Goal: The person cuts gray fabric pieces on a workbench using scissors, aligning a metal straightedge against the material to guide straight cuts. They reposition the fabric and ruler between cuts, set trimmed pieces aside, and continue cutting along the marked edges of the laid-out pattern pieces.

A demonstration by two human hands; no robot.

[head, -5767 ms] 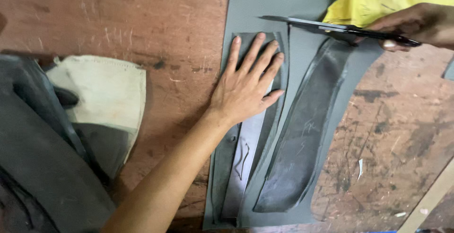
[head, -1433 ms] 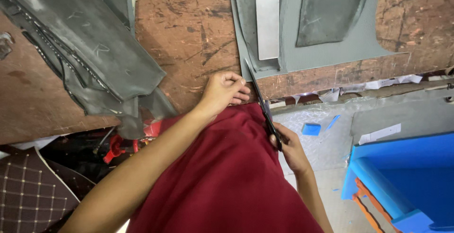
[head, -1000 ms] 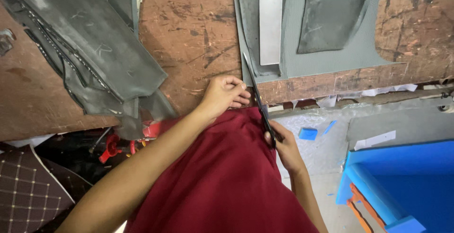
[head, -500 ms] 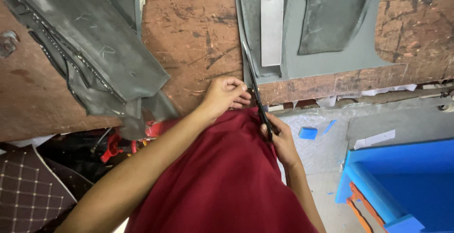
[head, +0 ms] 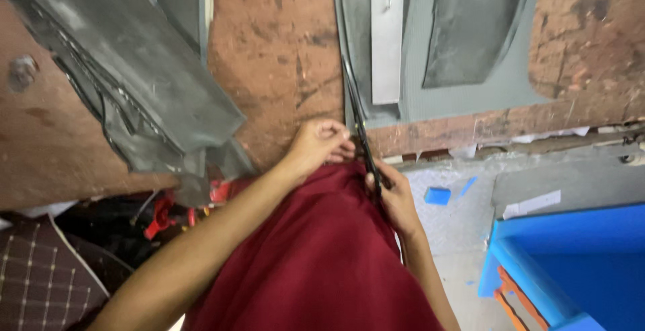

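Observation:
My right hand (head: 396, 196) grips the handles of long black scissors (head: 357, 126) at the near edge of a worn brown table (head: 275, 55). The blades point away from me along the left edge of a grey sheet (head: 416, 96). My left hand (head: 321, 144) sits just left of the scissors at the table edge, fingers curled in; what it pinches, if anything, is hidden. A dark grey curved piece (head: 470, 25) and a pale strip (head: 388, 35) lie on the grey sheet. Dark red cloth (head: 316, 257) covers my lap.
A heap of grey material pieces (head: 134, 82) hangs over the table's left side. A blue bin (head: 578, 257) stands on the floor at lower right. Blue scraps (head: 438, 195) lie on the floor. A quilted brown cushion (head: 40, 284) is at lower left.
Since several seconds ago, both hands have come from the tabletop to its near edge. In the last second the scissors have slid a little farther along the sheet's left edge.

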